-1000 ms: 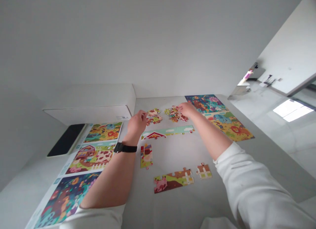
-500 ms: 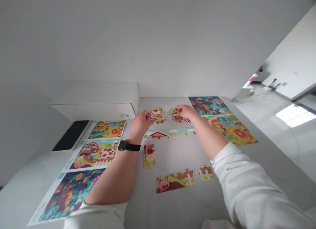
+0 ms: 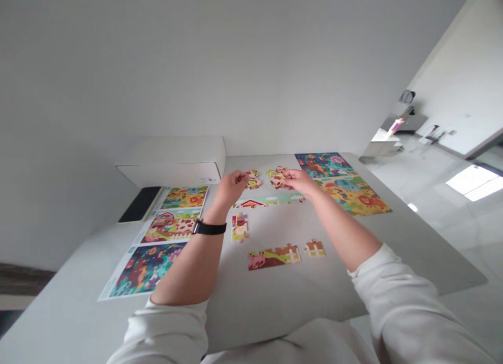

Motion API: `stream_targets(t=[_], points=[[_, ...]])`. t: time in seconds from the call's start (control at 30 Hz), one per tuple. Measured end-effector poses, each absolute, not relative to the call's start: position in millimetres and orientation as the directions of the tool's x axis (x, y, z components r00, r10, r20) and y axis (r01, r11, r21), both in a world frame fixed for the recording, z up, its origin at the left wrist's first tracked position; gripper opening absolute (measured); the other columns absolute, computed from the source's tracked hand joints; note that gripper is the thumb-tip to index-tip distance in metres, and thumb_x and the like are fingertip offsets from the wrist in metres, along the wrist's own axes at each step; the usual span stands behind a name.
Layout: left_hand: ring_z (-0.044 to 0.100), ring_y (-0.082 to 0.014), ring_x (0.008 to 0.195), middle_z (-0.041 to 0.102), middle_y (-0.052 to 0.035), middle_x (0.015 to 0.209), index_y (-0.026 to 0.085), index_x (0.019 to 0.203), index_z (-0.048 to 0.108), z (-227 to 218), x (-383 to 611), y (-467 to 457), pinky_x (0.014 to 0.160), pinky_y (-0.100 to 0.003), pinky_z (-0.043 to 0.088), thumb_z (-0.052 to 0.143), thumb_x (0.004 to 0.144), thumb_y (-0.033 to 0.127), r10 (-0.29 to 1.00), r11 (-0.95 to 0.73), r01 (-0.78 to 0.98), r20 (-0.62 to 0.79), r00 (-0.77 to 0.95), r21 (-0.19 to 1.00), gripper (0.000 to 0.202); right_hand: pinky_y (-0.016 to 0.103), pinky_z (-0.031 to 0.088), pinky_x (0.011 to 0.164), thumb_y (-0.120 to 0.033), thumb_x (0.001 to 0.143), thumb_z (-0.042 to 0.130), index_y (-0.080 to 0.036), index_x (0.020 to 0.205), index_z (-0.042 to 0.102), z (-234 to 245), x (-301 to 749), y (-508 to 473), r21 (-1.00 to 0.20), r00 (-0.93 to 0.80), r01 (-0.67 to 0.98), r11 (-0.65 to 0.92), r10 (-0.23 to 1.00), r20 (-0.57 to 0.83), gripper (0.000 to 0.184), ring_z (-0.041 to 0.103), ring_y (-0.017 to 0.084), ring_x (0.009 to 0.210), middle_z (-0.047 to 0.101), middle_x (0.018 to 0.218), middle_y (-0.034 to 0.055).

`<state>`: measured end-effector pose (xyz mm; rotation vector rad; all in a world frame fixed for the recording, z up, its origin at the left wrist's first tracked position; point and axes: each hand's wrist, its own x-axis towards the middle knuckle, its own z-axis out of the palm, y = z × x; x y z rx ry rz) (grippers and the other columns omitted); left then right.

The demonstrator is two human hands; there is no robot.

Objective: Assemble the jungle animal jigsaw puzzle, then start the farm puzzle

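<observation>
2 hands (bare) over puzzle pieces

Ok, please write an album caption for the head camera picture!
Left hand and right hand at jigsaw pieces on a table.

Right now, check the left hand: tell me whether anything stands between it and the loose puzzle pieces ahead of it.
Nothing visible does. The left hand sits right at the edge of the loose puzzle pieces. The joined puzzle strip lies nearer the person, outside that path.
</observation>
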<state>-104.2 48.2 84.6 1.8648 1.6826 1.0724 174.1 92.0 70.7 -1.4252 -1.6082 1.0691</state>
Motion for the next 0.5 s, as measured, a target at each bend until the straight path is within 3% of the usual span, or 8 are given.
stream_targets(t=[0.17,0.37,0.5], points=[[0.051,-0.0136,0.060,0.066,-0.0008,0.070,0.019,0.088,0.070,88,-88,-1,0.058,-0.026,0.037,0.061,0.093,0.054,0.964,-0.263,0.494,0.243,0.105,0.829,0.037,0.024,0.053,0.066,-0.035,0.077,0.089,-0.021,0.094,0.072,72,174,30,-0.991,-0.189,0.133,-0.014,0.981,-0.039,0.027,0.073,0.016,0.077,0.079,0.089,0.0033],[0.062,-0.0142,0.065,0.076,-0.0061,0.086,0.019,0.097,0.069,73,-63,-50,0.055,-0.024,0.043,0.071,0.086,0.057,0.982,-0.147,0.358,0.093,0.164,0.922,0.040,0.026,0.053,0.068,-0.044,0.079,0.086,-0.022,0.095,0.071,61,167,-27,-0.997,-0.235,0.070,-0.027,0.971,-0.043,0.031,0.075,0.017,0.079,0.081,0.093,0.0050],[0.062,-0.0134,0.063,0.077,-0.0077,0.085,0.018,0.094,0.067,56,-52,-63,0.049,-0.023,0.041,0.074,0.083,0.061,0.991,-0.066,0.229,0.038,0.128,0.971,0.044,0.027,0.052,0.069,-0.046,0.079,0.085,-0.021,0.096,0.071,48,164,-42,-0.996,-0.247,0.091,0.008,0.969,-0.015,0.034,0.075,0.019,0.081,0.081,0.090,0.0058]])
